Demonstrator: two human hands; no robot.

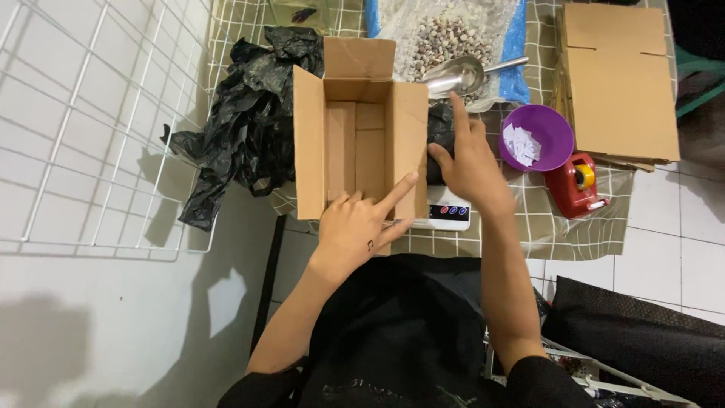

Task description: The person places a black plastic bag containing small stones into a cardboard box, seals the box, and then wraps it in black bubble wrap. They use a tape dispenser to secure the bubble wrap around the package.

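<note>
An open brown cardboard box [355,143] stands on a checked tablecloth [521,227], its flaps up and its inside bare. My left hand [355,227] rests on the box's near flap, index finger stretched toward the right wall. My right hand [468,159] presses against the box's right flap, index finger pointing up, and covers part of a black bag on a white kitchen scale [445,214]. Neither hand encloses anything.
Crumpled black plastic bags [245,121] lie left of the box. Behind it is a clear bag of pebble-like pieces [445,34] with a metal scoop [457,75]. A purple bowl of paper slips [538,136], a red tape dispenser [575,185] and flat cardboard [619,75] sit right. A white wire grid [91,128] stands left.
</note>
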